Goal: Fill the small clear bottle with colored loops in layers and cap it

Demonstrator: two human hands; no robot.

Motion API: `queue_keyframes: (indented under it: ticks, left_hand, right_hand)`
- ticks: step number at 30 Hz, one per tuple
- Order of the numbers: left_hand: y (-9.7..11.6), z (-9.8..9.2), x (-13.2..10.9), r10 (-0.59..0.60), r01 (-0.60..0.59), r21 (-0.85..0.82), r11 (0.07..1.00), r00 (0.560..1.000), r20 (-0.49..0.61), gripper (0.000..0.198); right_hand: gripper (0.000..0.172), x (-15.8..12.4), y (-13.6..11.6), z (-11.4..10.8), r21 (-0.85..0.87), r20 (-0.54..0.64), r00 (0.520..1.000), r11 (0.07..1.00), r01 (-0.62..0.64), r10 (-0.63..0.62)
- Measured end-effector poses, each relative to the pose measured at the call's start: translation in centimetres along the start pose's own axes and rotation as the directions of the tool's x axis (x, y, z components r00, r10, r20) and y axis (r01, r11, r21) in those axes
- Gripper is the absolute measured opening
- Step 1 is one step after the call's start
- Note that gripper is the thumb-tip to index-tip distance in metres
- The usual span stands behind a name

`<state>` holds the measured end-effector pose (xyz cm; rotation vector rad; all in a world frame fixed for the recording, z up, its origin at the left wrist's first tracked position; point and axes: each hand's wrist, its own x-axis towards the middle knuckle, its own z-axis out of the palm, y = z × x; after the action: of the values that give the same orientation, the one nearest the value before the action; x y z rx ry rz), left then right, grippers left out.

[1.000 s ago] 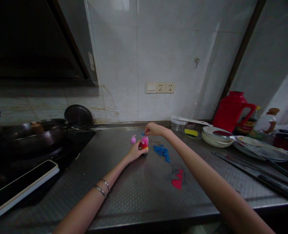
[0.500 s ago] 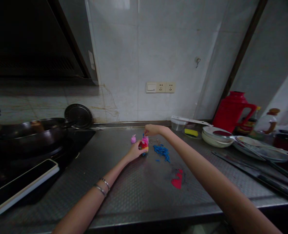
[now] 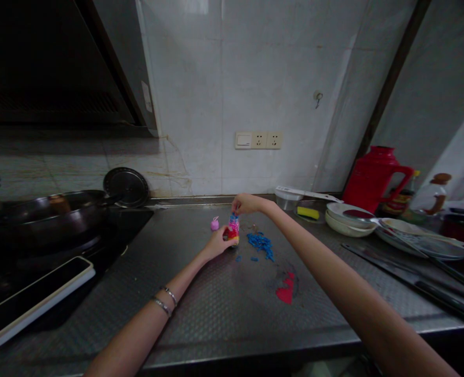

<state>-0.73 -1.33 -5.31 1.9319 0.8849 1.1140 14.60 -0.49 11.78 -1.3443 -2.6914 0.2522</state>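
Note:
A small clear jar (image 3: pixel 234 228) with pink, red and yellow contents and some blue at its top stands upright on the metal counter. My left hand (image 3: pixel 217 243) is wrapped round its lower left side. Above the jar's mouth, my right hand (image 3: pixel 245 204) has its fingertips pinched together; what they hold, if anything, is too small to name. A pile of small blue pieces (image 3: pixel 260 243) lies just right of the jar, with a few loose ones in front. The pink lid (image 3: pixel 215 224) with a loop sits left of the jar.
Red flat pieces (image 3: pixel 285 291) lie on the counter nearer the front. At the right are a yellow sponge (image 3: pixel 307 213), stacked bowls (image 3: pixel 349 225), a red jug (image 3: pixel 373 180) and long dark utensils. A pan (image 3: pixel 55 214) and a phone-like device (image 3: pixel 39 301) are at the left.
My right hand has risen slightly above the jar's mouth. More blue shows at the jar's top, and a loose blue piece now shows on the counter just in front of it.

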Motion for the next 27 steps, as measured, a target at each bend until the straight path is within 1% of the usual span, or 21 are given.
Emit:
queue_keyframes:
  ticks: [5,7,9,12,14,16,19,21,23,27]
  left_hand:
    - [0.0,-0.1,0.0,-0.014,0.014,0.011,1.0,1.0,-0.005,0.042]
    - [0.1,-0.1,0.0,-0.008,0.008,0.018,1.0,1.0,-0.003,0.042]
    - [0.3,-0.1,-0.1,0.0,0.0,0.023,1.0,1.0,-0.002,0.041]
    - [0.5,-0.1,-0.1,-0.005,0.005,0.021,1.0,1.0,0.002,0.039]
    - [0.6,0.0,-0.1,-0.015,0.014,0.018,1.0,1.0,0.002,0.039]
    - [0.7,0.0,-0.1,-0.021,0.021,0.016,1.0,1.0,-0.004,0.039]
    - [0.8,0.0,-0.1,-0.016,0.016,0.016,1.0,1.0,-0.008,0.039]
    - [0.9,0.0,-0.1,-0.012,0.012,0.018,1.0,1.0,-0.006,0.038]
    - [0.9,0.0,-0.1,-0.016,0.016,0.013,1.0,1.0,-0.003,0.038]
    - [1.1,0.0,-0.1,-0.018,0.018,-0.004,1.0,1.0,-0.005,0.037]
  right_hand:
    - [0.022,-0.2,-0.1,-0.1,0.027,0.026,1.0,1.0,0.003,-0.003]
    - [0.021,-0.3,0.0,-0.2,0.034,0.018,1.0,0.999,-0.001,0.001]
    - [0.02,-0.5,0.1,-0.2,0.043,-0.011,1.0,0.999,0.01,-0.01]
    - [0.02,-1.1,0.3,0.0,0.063,-0.086,0.996,0.997,0.038,-0.033]
    - [0.029,-1.5,0.3,0.2,0.094,-0.113,0.993,0.995,0.047,-0.036]
    - [0.046,-2.0,0.1,0.5,0.144,-0.073,0.997,0.99,0.008,0.002]
    - [0.066,-2.4,-0.2,1.0,0.22,0.079,0.99,0.966,-0.134,0.12]
    - [0.073,-2.3,-0.3,1.3,0.249,0.173,0.965,0.94,-0.235,0.195]
    - [0.076,-2.0,-0.4,1.6,0.263,0.23,0.941,0.914,-0.308,0.25]
    - [0.078,-1.1,-0.6,1.9,0.253,0.265,0.914,0.892,-0.375,0.309]
